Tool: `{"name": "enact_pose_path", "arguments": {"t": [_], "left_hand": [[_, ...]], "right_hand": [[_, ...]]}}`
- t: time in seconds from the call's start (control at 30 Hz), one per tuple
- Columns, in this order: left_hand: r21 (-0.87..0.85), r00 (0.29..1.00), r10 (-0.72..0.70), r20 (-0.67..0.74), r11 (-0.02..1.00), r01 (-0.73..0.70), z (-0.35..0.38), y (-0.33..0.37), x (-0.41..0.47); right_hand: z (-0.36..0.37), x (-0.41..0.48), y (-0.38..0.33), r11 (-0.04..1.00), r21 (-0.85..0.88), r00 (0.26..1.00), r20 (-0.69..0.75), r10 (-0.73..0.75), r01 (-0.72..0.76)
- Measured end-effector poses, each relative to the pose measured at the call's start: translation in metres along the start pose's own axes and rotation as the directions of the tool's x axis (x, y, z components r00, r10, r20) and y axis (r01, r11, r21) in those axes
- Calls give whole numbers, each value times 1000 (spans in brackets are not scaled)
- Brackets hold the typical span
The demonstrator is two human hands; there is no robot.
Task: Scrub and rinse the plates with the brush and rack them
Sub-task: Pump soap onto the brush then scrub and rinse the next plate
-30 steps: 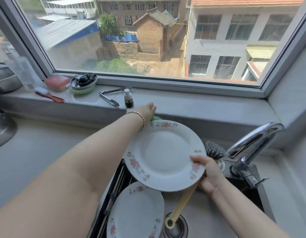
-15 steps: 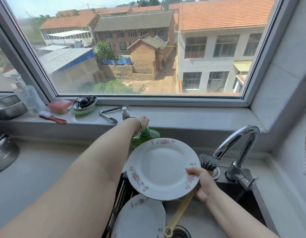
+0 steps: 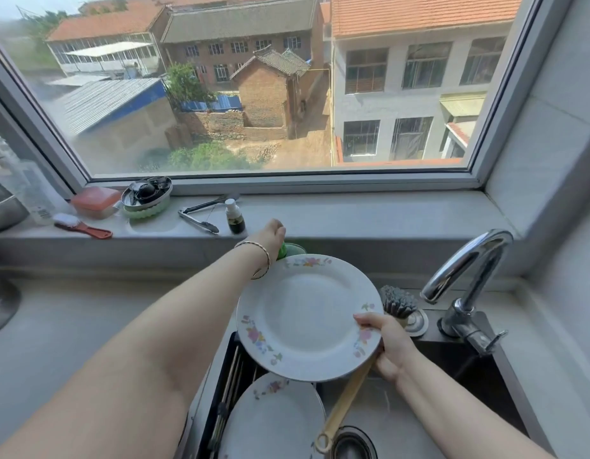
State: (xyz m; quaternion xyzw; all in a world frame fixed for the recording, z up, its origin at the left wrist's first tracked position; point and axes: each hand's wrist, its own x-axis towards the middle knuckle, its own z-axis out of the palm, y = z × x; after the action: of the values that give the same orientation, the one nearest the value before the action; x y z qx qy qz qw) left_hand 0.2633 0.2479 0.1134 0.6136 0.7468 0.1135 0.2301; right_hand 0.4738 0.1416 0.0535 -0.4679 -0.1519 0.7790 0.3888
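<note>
The right hand [image 3: 389, 349] pinches the plate [image 3: 307, 316] rim and brush [image 3: 346, 399] handle together above the sink [image 3: 469, 366], unchanged; the left hand [image 3: 270, 235] stays on the green bottle [image 3: 292, 249], its fingers hidden, grip not discernible. Scrubbing probably awaits soap.

Most of the green bottle [image 3: 292, 249] behind the held plate [image 3: 307, 316]; lower plate [image 3: 273, 422] cropped at bottom edge.
</note>
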Motion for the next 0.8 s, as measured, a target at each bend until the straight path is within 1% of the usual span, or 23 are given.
{"name": "enact_pose_path", "arguments": {"t": [0.07,0.13,0.17,0.2,0.23,0.27,0.3,0.33,0.37,0.4,0.43,0.47,0.53,0.57,0.6,0.67,0.7,0.73,0.77,0.8], "left_hand": [[-64,999,35,-13,997,-35,-2,0,-2],[-159,997,14,-75,987,-26,-5,-1,-10],[-218,990,-47,-131,976,17,-8,-1,-16],[-274,972,-144,-185,958,90,-6,-6,-21],[-321,939,-258,-229,930,178,-3,-14,-28],[-364,901,-367,-229,891,271,1,-21,-38],[-432,882,-445,-154,833,345,7,-30,-48],[-534,871,-491,-10,739,410,11,-37,-61],[-621,846,-484,223,599,506,17,-40,-80],[-662,798,-408,444,451,599,21,-41,-96],[-668,763,-313,566,369,647,29,-43,-112],[-691,758,-230,610,315,651,36,-44,-122],[-720,775,-162,611,294,629,49,-43,-142],[-724,780,-179,600,292,624,56,-42,-150],[-717,778,-223,588,301,628,61,-39,-160],[-685,793,-346,501,401,608,76,-33,-177],[-671,798,-382,467,435,601,83,-32,-185],[-659,795,-407,449,450,603,90,-32,-193],[-659,792,-440,423,451,602,97,-33,-198],[-658,788,-470,397,453,602,103,-32,-205]], "right_hand": [[-2,-1,1,1000,-17,1000,1,6,-6],[-6,-4,1,999,-32,1000,12,3,-3],[-8,-5,-1,999,-44,1000,18,-3,4],[-12,-7,0,999,-54,1000,22,-7,9],[-17,-9,1,998,-65,1000,27,-8,10],[-22,-12,2,997,-78,999,33,-9,12],[-26,-15,3,996,-90,999,40,-8,11],[-30,-18,4,995,-96,999,47,-1,6],[-35,-24,6,994,-106,998,58,7,-1],[-38,-26,6,993,-122,997,75,18,-8],[-43,-31,8,990,-137,996,85,35,-23],[-46,-35,9,987,-152,994,90,56,-42],[-54,-42,13,981,-175,992,72,100,-86],[-57,-45,15,975,-197,992,43,115,-104],[-61,-49,18,964,-233,991,14,133,-126],[-73,-56,22,925,-355,990,-62,125,-139],[-79,-59,23,888,-445,992,-105,76,-115],[-86,-63,23,836,-545,990,-137,-17,-61],[-91,-67,22,756,-655,980,-151,-131,0],[-94,-75,21,633,-773,965,-140,-224,35]]}}
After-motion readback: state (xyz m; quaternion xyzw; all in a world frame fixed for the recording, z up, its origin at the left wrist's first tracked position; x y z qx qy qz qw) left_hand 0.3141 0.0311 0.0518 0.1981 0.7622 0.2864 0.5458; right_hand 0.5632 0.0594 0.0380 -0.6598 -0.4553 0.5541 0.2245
